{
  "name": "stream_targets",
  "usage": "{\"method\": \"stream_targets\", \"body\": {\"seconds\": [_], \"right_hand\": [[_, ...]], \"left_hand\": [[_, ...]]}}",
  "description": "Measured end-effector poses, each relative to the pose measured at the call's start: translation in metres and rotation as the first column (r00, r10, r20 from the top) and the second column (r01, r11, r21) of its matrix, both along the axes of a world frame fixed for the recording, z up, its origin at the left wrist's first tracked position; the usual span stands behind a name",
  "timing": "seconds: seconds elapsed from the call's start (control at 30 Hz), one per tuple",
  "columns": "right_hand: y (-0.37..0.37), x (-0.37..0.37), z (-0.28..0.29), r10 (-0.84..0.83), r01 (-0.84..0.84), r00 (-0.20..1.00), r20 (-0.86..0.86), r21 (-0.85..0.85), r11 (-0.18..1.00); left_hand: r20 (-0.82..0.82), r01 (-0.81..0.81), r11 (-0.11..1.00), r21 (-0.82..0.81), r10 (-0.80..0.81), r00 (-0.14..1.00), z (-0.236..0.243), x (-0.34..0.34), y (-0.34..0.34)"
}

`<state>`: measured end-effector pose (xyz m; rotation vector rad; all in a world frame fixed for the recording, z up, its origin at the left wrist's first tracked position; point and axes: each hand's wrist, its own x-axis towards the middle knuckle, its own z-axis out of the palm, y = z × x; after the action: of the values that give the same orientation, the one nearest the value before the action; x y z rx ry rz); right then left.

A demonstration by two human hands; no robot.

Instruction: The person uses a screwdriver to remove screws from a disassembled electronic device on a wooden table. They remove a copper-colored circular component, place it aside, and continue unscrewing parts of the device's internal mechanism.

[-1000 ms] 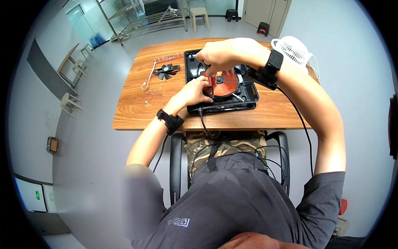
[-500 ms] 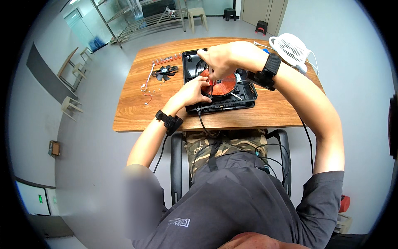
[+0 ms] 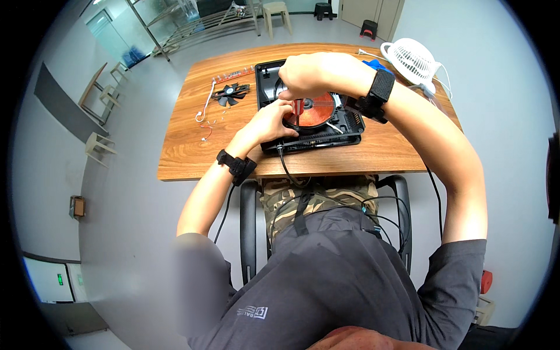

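Observation:
An open black appliance housing (image 3: 350, 131) with a copper coil (image 3: 317, 116) lies on the table. My right hand (image 3: 306, 74) is closed over the top of an upright screwdriver (image 3: 297, 116), its handle mostly hidden. My left hand (image 3: 271, 119) has curled fingers at the screwdriver’s upper part, its thumb on the coil’s near edge. A black cable (image 3: 281, 156) runs from the housing’s front. Left of it lie a small black fan (image 3: 231, 95), a strip board (image 3: 233, 76) and small loose bits with wires.
The wooden table (image 3: 192, 157) carries a white fan (image 3: 408, 61) and a blue object (image 3: 371, 64) at back right. Behind stand a metal rack (image 3: 198, 23) and stools (image 3: 277, 14). Black cables hang from both wrist bands. A chair (image 3: 248, 227) is under me.
The red handle visible earlier is now mostly covered by my right hand, which has turned into a rounder grip. My left hand stays at the coil. The view has shifted slightly.

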<state>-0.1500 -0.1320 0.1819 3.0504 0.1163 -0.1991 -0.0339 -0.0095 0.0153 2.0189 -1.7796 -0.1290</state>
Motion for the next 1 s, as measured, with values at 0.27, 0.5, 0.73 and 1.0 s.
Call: {"method": "stream_targets", "body": {"seconds": [0.27, 0.5, 0.73, 1.0], "right_hand": [[-0.005, -0.001, 0.013, -0.017, 0.014, 0.997, -0.078, -0.043, 0.999], [-0.007, 0.003, 0.022, -0.033, 0.033, 0.999, -0.004, -0.037, 0.999], [-0.019, 0.013, 0.013, -0.056, 0.054, 0.998, -0.028, -0.047, 0.997], [-0.026, 0.01, 0.011, -0.073, 0.072, 0.997, -0.033, -0.016, 0.997]], "left_hand": [[0.156, 0.091, 0.995, 0.039, -0.096, 0.983, 0.008, -0.002, 0.002], [0.095, 0.091, 0.992, -0.085, -0.083, 0.992, 0.005, 0.002, 0.006], [0.056, 0.091, 0.994, -0.067, -0.087, 0.995, 0.007, 0.005, 0.004], [0.094, 0.122, 0.988, -0.096, -0.113, 0.989, 0.003, 0.004, 0.002]]}}
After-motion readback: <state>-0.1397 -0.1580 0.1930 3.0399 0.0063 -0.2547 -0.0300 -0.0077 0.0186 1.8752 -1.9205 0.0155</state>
